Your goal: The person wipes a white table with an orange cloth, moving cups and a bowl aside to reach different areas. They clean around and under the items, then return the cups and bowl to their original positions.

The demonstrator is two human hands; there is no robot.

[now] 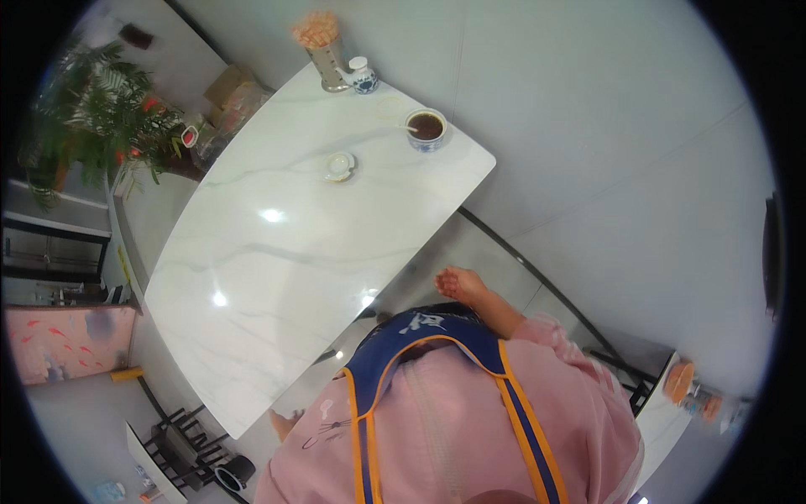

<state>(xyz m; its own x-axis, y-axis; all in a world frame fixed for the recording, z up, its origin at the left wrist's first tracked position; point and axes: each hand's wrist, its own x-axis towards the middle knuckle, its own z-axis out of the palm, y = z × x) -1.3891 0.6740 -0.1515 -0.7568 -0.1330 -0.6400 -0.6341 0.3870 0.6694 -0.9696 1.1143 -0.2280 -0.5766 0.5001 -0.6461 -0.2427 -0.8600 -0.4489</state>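
At the far left of the frame a leafy potted plant [101, 109] stands beside the white marble table [252, 277], whose long axis runs from lower left to upper right. Low at the table's near edge, the left hand [288, 422] barely shows; its grip cannot be told. Mid-table sits a small white dish [339, 165]. At the top, a holder of orange-tipped sticks [319, 42], a little blue-and-white pot [363, 77], then a bowl [426, 128] of dark liquid. The right hand [460, 284] hangs loosely curled, empty, off the table's right edge.

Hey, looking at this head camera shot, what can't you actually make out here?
- Left hand: mostly hidden behind the pink sleeve, head view.
- Right hand: fingers curled, palm contents unclear.
- Blue-and-white bowl of dark liquid on the white marble table: utensil inside too small.
- Orange items at the right rim: blurred.
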